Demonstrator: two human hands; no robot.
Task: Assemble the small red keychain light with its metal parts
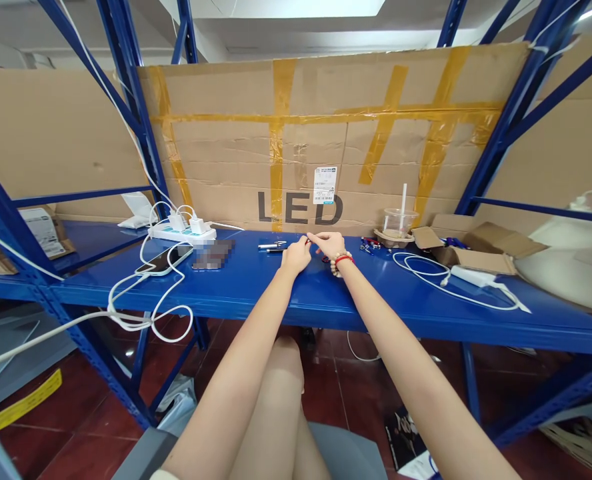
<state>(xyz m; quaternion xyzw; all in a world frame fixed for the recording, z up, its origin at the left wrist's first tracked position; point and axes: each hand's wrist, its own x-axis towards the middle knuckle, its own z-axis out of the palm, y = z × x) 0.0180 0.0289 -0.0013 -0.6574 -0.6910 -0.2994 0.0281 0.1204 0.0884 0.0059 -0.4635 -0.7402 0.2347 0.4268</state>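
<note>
Over the middle of the blue shelf (236,288), my left hand (297,254) and my right hand (329,245) meet at the fingertips. Both hands are closed in a pinch around something small with a bit of red, mostly hidden by the fingers. A beaded bracelet (339,264) and a red band circle my right wrist. Just left of my left hand lie a silver pen (272,245) and a dark pen (275,251). To the right of my right hand is a small pile of red and blue pieces (369,245).
A power strip (183,233), phone (165,260) and looped white cables lie left. Right are a plastic cup (399,223) with a straw, an open cardboard box (469,248) and a white adapter (476,276). Taped cardboard (226,160) stands behind, between blue rack posts.
</note>
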